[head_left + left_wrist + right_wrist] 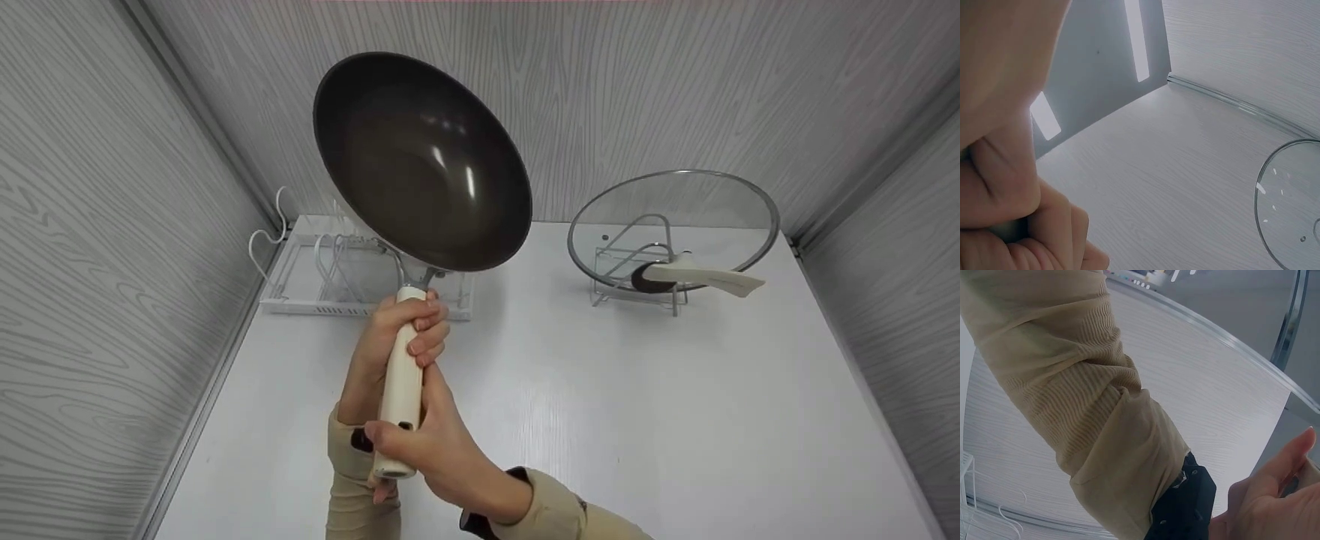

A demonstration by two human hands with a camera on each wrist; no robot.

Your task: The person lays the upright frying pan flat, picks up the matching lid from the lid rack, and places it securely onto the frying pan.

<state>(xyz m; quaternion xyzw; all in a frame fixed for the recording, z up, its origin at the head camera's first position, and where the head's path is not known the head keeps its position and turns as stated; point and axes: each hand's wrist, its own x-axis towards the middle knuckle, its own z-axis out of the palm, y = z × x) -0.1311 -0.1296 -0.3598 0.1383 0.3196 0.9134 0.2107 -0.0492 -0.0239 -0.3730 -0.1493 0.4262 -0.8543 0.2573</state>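
A dark non-stick wok is held up above the white table, tilted so its inside faces me. My left hand grips the upper part of its cream handle, close to the pan. My right hand grips the handle's lower end. In the left wrist view the left hand's curled fingers fill the lower left corner. In the right wrist view the right hand shows at the bottom right, beside the beige sleeve of the left arm.
A glass lid with a cream handle leans in a small metal stand at the back right; its rim also shows as the glass lid. A white wire rack stands back left, behind the wok. Grey wood-grain walls enclose three sides.
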